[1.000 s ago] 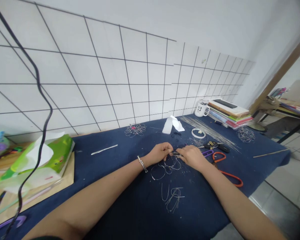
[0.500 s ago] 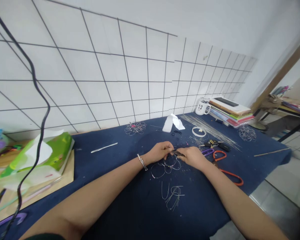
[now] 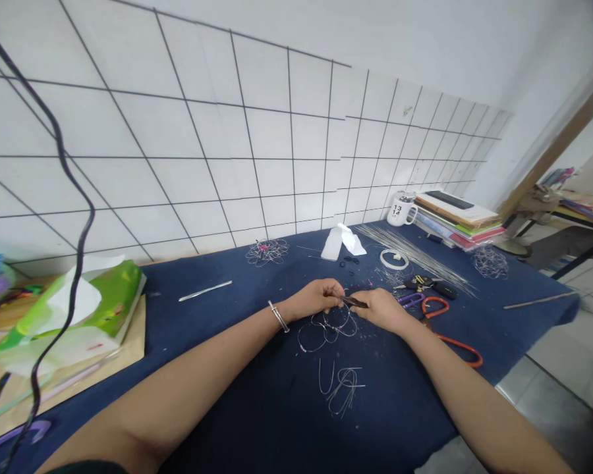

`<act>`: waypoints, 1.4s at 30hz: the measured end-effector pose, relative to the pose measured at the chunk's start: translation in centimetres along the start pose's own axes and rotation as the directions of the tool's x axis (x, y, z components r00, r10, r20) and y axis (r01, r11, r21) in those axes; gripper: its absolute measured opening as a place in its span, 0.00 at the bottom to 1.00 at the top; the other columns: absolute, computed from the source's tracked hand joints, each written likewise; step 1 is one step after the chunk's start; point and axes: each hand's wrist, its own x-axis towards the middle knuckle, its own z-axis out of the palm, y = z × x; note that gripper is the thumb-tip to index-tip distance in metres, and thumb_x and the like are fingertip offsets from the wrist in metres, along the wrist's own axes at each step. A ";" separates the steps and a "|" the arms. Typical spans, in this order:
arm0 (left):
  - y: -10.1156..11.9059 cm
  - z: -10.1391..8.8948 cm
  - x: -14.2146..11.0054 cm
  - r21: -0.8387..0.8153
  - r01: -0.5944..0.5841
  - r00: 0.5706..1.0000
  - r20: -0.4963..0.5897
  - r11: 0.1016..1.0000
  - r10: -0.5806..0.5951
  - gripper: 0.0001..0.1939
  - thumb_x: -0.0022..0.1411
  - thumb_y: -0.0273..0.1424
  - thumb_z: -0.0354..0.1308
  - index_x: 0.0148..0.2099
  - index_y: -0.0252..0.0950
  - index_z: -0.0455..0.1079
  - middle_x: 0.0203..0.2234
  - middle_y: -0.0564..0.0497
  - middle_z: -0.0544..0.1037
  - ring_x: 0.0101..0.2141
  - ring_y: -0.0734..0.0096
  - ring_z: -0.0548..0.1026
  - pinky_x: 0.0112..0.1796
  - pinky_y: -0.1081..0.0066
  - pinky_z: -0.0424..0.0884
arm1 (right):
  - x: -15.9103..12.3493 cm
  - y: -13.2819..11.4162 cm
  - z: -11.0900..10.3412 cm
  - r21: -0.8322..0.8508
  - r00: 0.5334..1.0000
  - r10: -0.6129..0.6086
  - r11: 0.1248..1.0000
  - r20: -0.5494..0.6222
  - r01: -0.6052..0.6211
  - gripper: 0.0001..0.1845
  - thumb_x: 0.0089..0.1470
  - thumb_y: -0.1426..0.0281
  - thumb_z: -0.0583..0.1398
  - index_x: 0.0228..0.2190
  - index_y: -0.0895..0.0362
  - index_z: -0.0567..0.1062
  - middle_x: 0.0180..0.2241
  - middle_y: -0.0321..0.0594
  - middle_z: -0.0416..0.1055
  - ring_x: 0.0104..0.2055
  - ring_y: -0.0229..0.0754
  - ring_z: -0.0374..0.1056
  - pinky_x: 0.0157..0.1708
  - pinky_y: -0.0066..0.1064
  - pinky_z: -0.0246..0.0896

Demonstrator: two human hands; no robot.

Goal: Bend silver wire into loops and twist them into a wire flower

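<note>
My left hand (image 3: 321,295) is closed in a pinch on the upper end of a thin looped wire with small beads (image 3: 333,327), whose rings spread over the dark blue cloth below it. Just to the right, my right hand (image 3: 384,308) is wrapped round dark pliers (image 3: 354,302), their tip pointing at the left fingertips. The tip meets the wire near that pinch; the exact contact is too small to make out. Closer to me on the cloth lies a bundle of bent wire pieces (image 3: 344,392).
Right of my hands lie orange-handled scissors (image 3: 458,349), purple-handled scissors (image 3: 411,299) and black cutters (image 3: 429,285). Behind are long straight wires (image 3: 415,257), a white wire coil (image 3: 394,259), a mug (image 3: 400,209) and stacked books (image 3: 457,220). A tissue pack (image 3: 113,303) sits left.
The pliers have turned slightly and show a little more between my hands. Both hands stay at nearly the same spot over the wire loops; the view has shifted slightly.
</note>
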 end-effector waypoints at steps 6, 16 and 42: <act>-0.3 0.1 0.1 0.022 0.005 1.000 -0.010 1.000 -0.005 0.07 0.53 0.27 0.53 0.37 0.32 0.65 0.27 0.52 0.72 0.21 0.82 0.66 0.24 0.78 0.64 | 0.1 0.2 0.1 -0.021 1.000 -0.003 1.000 0.003 0.003 0.10 0.51 0.63 0.55 0.35 0.49 0.73 0.28 0.33 0.71 0.28 0.35 0.64 0.26 0.23 0.47; -0.5 0.0 0.0 0.104 0.024 0.995 -0.097 0.994 -0.014 0.07 0.54 0.27 0.50 0.35 0.32 0.67 0.19 0.55 0.69 0.19 0.81 0.66 0.23 0.79 0.61 | -0.3 -0.2 -0.4 -0.050 0.999 0.004 0.999 -0.033 -0.005 0.09 0.50 0.62 0.55 0.30 0.51 0.73 0.23 0.32 0.69 0.26 0.34 0.62 0.24 0.24 0.45; -1.0 0.8 0.1 0.068 -0.005 0.998 -0.066 0.998 0.010 0.06 0.54 0.28 0.52 0.37 0.33 0.64 0.26 0.53 0.71 0.20 0.81 0.68 0.23 0.77 0.65 | 0.2 -1.2 -0.1 0.156 0.960 -0.092 0.978 -0.266 0.137 0.15 0.51 0.61 0.54 0.20 0.57 0.63 0.20 0.31 0.60 0.24 0.31 0.55 0.25 0.23 0.46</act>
